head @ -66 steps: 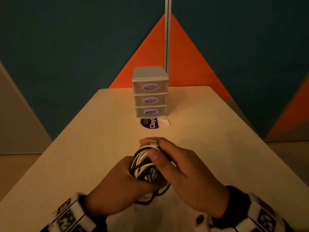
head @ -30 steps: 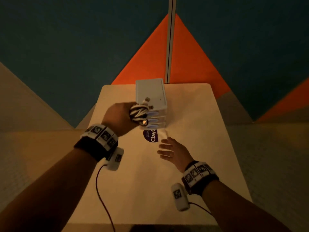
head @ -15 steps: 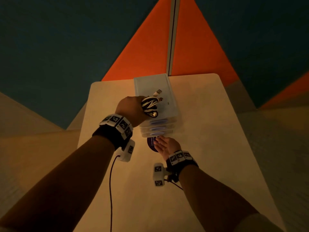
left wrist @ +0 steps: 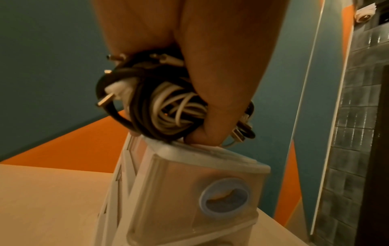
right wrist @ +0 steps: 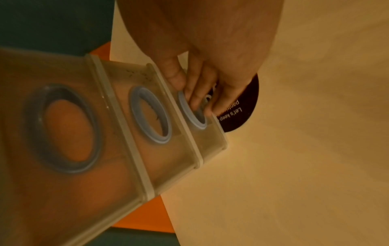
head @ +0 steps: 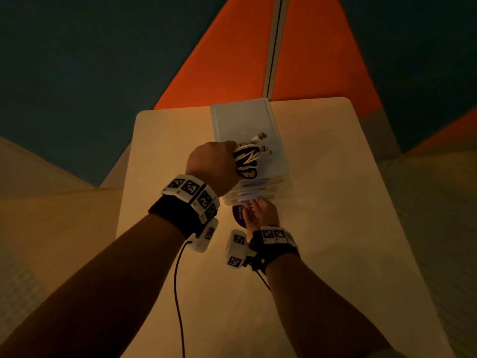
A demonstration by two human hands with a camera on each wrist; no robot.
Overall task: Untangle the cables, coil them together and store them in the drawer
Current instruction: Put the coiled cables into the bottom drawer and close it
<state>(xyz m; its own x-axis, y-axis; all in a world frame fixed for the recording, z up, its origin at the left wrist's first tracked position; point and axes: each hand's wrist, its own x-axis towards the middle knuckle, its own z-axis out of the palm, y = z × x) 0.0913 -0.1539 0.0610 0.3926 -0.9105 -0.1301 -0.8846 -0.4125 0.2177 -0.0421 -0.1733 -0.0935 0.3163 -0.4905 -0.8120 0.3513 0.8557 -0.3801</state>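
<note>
The fingers (right wrist: 195,98) of the right hand (head: 260,213) are hooked into the pale blue oval ring handle (right wrist: 192,110) of the bottom drawer (right wrist: 202,133), curled against its rim; whether they grip firmly enough to pull cannot be told. The fingers of the left hand (head: 214,166) are wrapped tight round the coiled bundle of black and white cables (left wrist: 164,106), which rests on the top of the small translucent plastic three-drawer unit (head: 247,130), plugs sticking out toward 1 o'clock.

The coming pull runs toward 6 o'clock, along the drawer's long axis, and the right hand already sits at the drawer front, at 6 o'clock of the bundle. The left hand, pressing down from above, probably steadies the unit (it looks light).

Half a second ago the right fingers were only arriving at the lowest handle; now they are inside it. The bundle has stayed on the lid. A round dark purple sticker (right wrist: 242,106) lies on the beige surface (head: 335,228) under the right hand.
</note>
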